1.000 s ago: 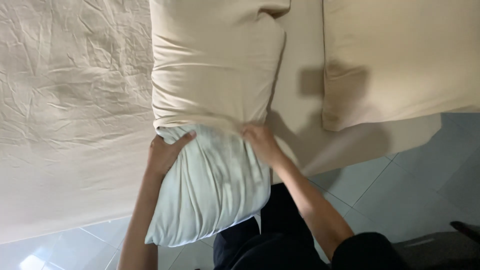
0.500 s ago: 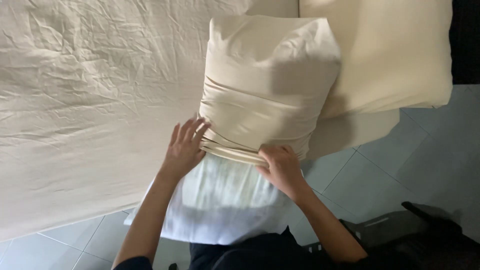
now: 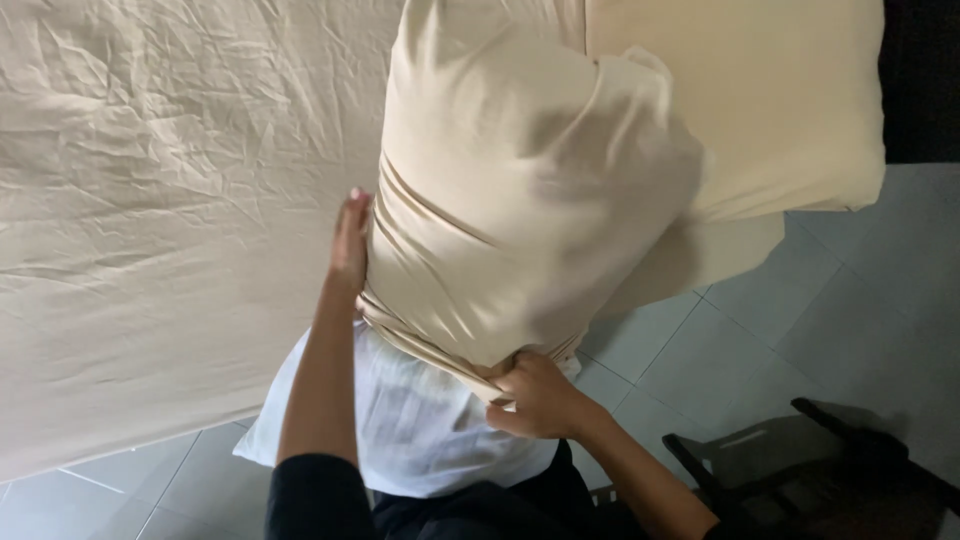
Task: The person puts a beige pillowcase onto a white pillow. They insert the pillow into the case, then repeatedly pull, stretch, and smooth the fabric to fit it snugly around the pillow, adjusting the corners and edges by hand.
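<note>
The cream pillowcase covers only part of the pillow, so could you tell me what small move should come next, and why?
Probably tug the cream pillowcase further down: the white pillow shows bare below its bunched hem, which the right hand grips while the left hand lies flat on its side.

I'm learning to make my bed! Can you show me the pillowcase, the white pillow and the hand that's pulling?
pillowcase (image 3: 520, 200), head view, middle of the beige cloth.
white pillow (image 3: 420, 430), head view, bare part sticking out below.
right hand (image 3: 535, 395), head view, knuckles gripping the case's open edge.
</note>
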